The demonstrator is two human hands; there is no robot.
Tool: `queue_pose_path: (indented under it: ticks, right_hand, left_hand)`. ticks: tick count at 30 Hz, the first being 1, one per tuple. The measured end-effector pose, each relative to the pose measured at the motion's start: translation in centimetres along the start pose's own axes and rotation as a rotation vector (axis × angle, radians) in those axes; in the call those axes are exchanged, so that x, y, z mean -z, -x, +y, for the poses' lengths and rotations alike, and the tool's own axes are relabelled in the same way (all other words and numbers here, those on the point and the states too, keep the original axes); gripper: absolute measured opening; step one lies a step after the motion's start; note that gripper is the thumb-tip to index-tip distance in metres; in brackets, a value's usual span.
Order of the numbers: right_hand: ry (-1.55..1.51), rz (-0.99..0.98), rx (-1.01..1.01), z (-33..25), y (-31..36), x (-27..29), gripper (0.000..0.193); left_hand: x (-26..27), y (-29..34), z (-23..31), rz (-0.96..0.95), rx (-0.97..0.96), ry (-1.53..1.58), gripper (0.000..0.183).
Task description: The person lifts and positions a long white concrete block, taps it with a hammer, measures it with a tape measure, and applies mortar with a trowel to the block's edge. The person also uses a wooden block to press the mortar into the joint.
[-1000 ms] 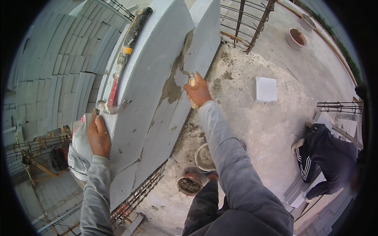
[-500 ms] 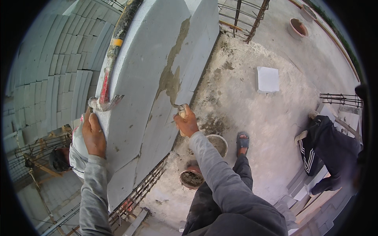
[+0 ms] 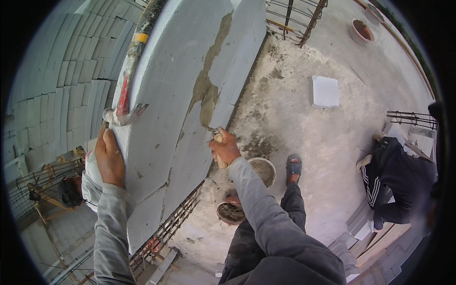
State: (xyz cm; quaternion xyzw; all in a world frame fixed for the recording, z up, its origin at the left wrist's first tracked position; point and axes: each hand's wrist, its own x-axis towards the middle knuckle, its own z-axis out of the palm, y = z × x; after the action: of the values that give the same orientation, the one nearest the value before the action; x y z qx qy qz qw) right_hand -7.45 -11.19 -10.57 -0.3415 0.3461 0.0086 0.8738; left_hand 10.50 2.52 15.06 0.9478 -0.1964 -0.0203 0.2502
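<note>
My right hand (image 3: 227,147) is closed around the pale handle of a small trowel (image 3: 218,137). Its thin metal end meets the pale block wall (image 3: 156,95) at the lower end of a wet grey mortar patch (image 3: 203,88). Stretched along the wall's left edge, my left hand (image 3: 110,159) rests with its thumb extended; some of its fingers are hidden. Just beyond those fingertips lies a claw hammer (image 3: 124,95) on the top of the wall, its handle red and black with a yellow band.
Right of the wall stand a mortar bucket (image 3: 230,212) and a round tub (image 3: 262,172), near my sandalled foot (image 3: 293,166). A white block (image 3: 325,91) lies farther off. One person in dark clothes (image 3: 399,175) bends at right; another (image 3: 92,178) is beyond the wall. Rebar (image 3: 166,223) sticks out below.
Mortar at the patch's lower end now reaches down to the trowel as a smoother strip. My left hand sits slightly farther left in view. The person at right has shifted posture.
</note>
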Motion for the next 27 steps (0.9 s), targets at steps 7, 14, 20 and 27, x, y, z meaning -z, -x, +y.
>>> queue_pose_path:
  ticks: [7,14,20,27]
  right_hand:
    - [0.174,-0.063,0.136,-1.3,3.1,-3.4,0.048]
    - [0.428,0.103,0.392,2.4,6.6,-8.1,0.038]
    - [0.385,0.250,0.304,1.7,7.0,-7.9,0.027]
    - [0.590,0.024,0.349,1.6,9.4,-8.5,0.033]
  left_hand:
    - [-0.2,0.0,0.9,0.013,0.000,-0.057,0.049]
    - [-0.4,0.1,0.8,0.054,0.014,-0.103,0.051]
    - [-0.4,0.1,0.2,0.045,-0.030,-0.066,0.052]
    - [-0.6,-0.3,-0.4,0.090,-0.035,-0.055,0.051]
